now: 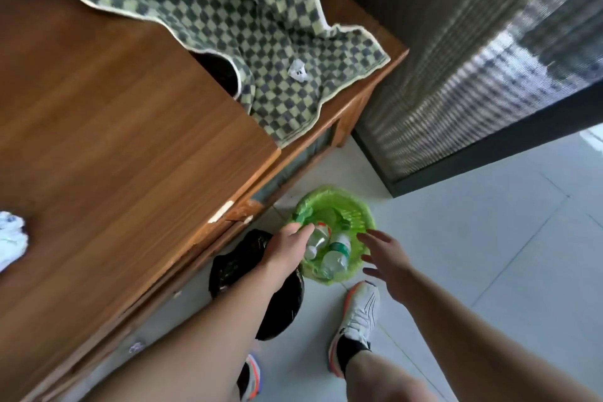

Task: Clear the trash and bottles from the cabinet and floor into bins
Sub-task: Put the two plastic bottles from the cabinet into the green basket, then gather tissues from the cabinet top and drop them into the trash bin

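Observation:
My left hand [287, 246] reaches over the rim of a green-bagged bin [355, 207] on the floor, fingers curled on a clear plastic bottle [316, 240] with a red-and-white label. Inside the bin lie other clear bottles [336, 254] with green labels. My right hand [386, 259] hovers at the bin's right edge, fingers spread and holding nothing. A black-bagged bin [228, 266] stands just left of the green one, partly hidden by my left forearm. Crumpled white trash [11, 238] lies at the left edge of the wooden cabinet top [114, 127].
A green checkered towel [228, 10] drapes over the cabinet's far end, with a small white scrap [298, 71] on it. A small pale scrap [136, 347] lies by the cabinet base. My white shoes [357, 320] stand on the grey tiled floor. A dark ribbed glass panel [473, 59] rises at right.

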